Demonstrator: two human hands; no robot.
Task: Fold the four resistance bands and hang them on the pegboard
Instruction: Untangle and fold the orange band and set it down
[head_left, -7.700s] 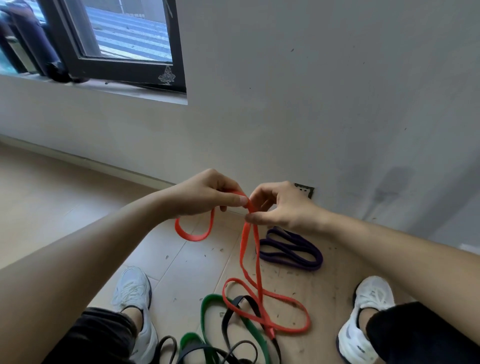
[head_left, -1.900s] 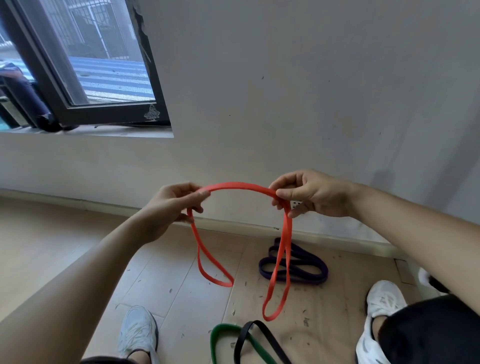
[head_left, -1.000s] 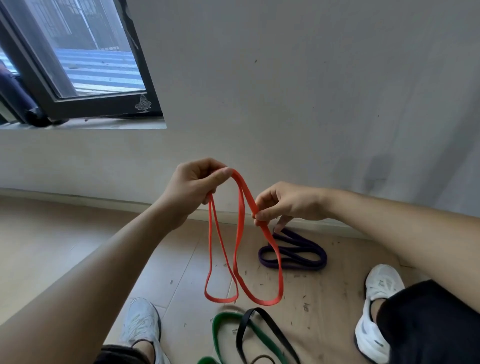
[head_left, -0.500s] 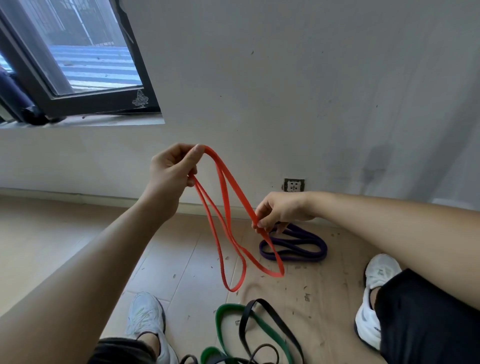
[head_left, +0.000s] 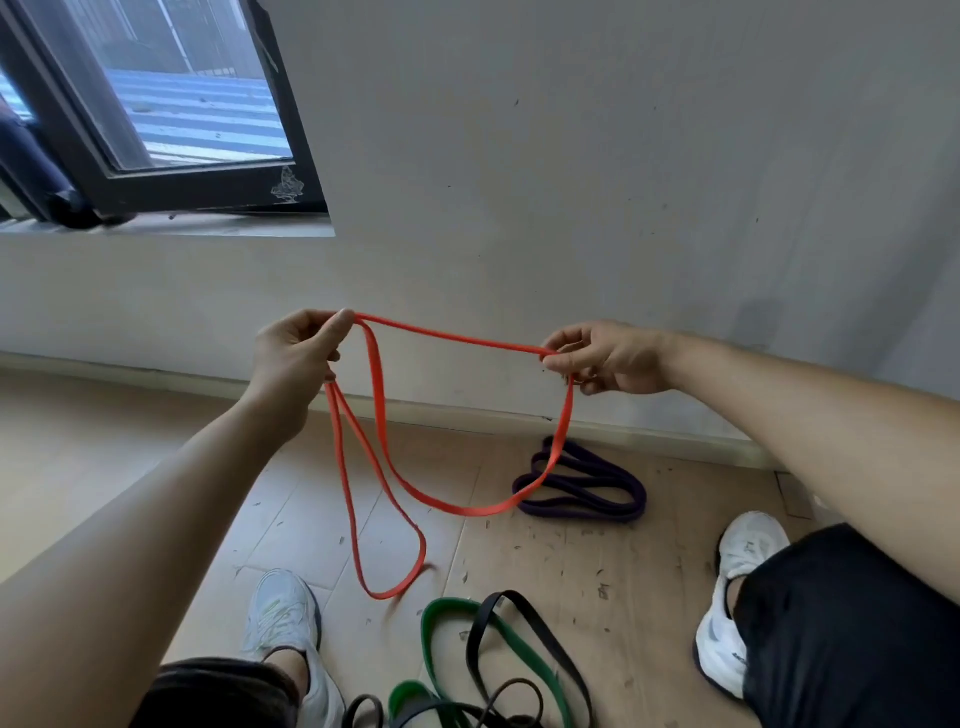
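The left hand (head_left: 296, 358) and right hand (head_left: 608, 358) each pinch the orange band (head_left: 452, 335) between thumb and curled fingers at frame centre. The top strand runs nearly level, dipping slightly to the right. A second strand sags in a U between the hands. A narrow loop hangs from the left hand, long axis vertical, its lower end at the floor (head_left: 519, 566). The purple band (head_left: 576, 514) lies folded right of centre near the wall. The green band (head_left: 431, 616) and black band (head_left: 540, 631) lie overlapped at bottom centre. The window-frame sticker (head_left: 287, 186), upper left, is unreadable.
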